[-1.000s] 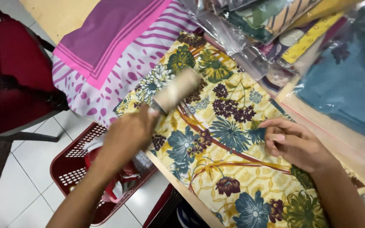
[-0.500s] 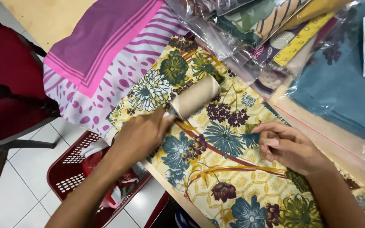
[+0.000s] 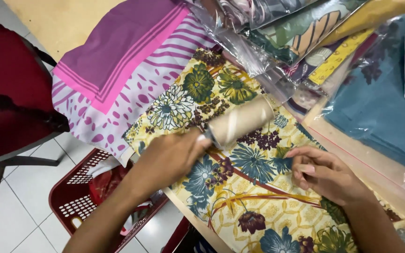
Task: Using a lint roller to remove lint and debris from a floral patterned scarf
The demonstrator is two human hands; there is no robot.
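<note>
Fabric with a yellow ground and a blue, green and purple flower print (image 3: 240, 187) lies flat across the table edge, directly under both hands.

Left hand (image 3: 172, 157): fingers clenched around the handle of a lint roller. The roller head (image 3: 241, 121), a pale beige cylinder, lies tilted on the floral fabric, pointing away from the person toward the upper right, and touches the cloth along its length.

Right hand (image 3: 326, 173): rests on the same fabric, just to the right of the roller and apart from it. Its fingers (image 3: 305, 169) are curled inward with the tips pressed down on the cloth; whether they pinch anything cannot be told.

Surroundings:
- A folded purple cloth with pink stripes (image 3: 118, 51) lies on a white cloth with purple spots (image 3: 113, 117), both just left of the floral fabric.
- Clear plastic bags of folded printed fabric (image 3: 282, 33) are stacked beyond the roller.
- A bagged teal fabric (image 3: 380, 112) lies at the right.
- A red perforated plastic basket (image 3: 78, 201) stands on the white tiled floor (image 3: 19, 187) below the table edge, with cloth inside.
- A dark red chair (image 3: 10, 98) stands at the left.
</note>
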